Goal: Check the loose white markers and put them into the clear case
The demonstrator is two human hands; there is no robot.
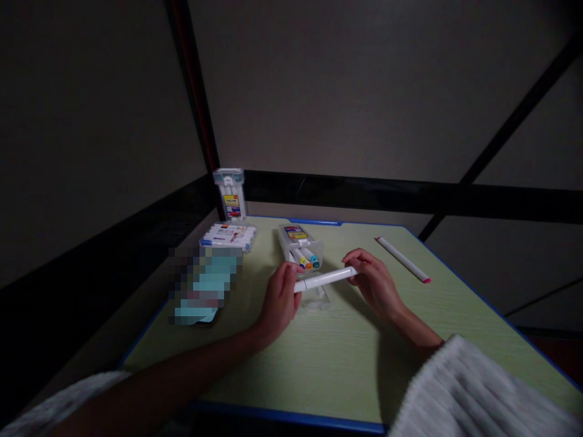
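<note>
Head view, and the white marker [325, 278] is up in the air over the table [346, 376], in front of the open case, tilted a bit so its right end sits higher. My left hand [279, 301] is pinching one end, thumb on top, and my right hand [374, 286] has the other end between thumb and fingers, so both are closed on it.

Handling-wise, I'd guess it's super light, a stiff plastic barrel that won't bend, kinda slick since it looks glossy. Not fragile, imo, but it could roll if dropped. Fingertips at the two ends seem plenty; the middle's bare if I want a steadier grip.

Just beyond is the clear case [298, 233] lying on its side, colored marker ends [307, 261] at its mouth, with a clear plastic piece [323, 298] below my marker. Off right there's a loose pink-ended marker [403, 259]. On the left: a flat marker pack [230, 235], an upright case [231, 197] behind it, and a pixelated teal thing [212, 285] I can't make out.
</note>
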